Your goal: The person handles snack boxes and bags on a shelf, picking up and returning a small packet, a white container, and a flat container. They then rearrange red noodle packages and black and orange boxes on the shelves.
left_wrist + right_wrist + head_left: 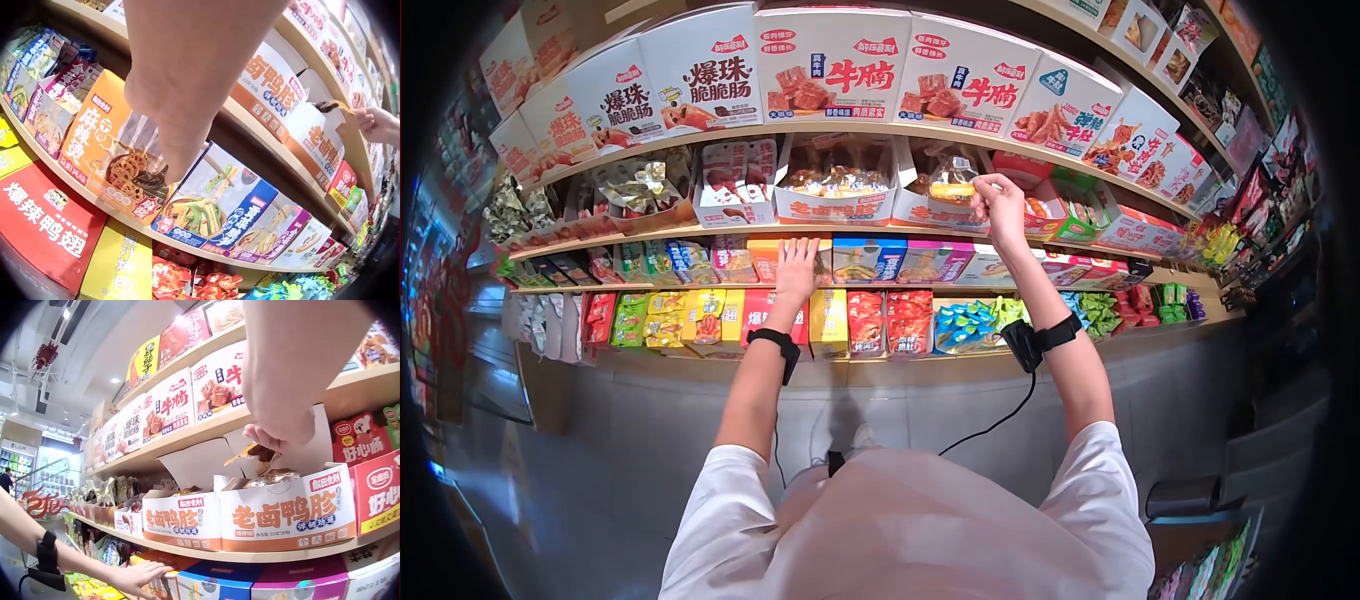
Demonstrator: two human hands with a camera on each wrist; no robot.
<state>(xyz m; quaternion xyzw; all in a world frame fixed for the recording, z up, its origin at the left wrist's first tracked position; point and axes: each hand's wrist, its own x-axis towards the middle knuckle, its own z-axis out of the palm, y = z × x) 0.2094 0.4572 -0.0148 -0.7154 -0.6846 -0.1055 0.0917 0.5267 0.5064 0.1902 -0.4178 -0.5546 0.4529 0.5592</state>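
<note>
My right hand (1003, 208) pinches a small clear-and-yellow snack packet (953, 190) by its edge. In the right wrist view the packet (261, 454) hangs over an open white-and-orange snack carton (281, 515), where more packets show inside. My left hand (797, 270) lies with its fingers spread on the top of an orange snack box (103, 140) on the shelf below. Beside that box stands a blue box (215, 194). From the left wrist camera, my own wrist hides most of the left hand.
A second open carton (181, 519) stands left of the first. White boxes (832, 65) line the shelf above. Red and yellow boxes (47, 219) and bright small packets (965, 325) fill the bottom shelf. The wooden shelf edge (300, 555) runs under the cartons.
</note>
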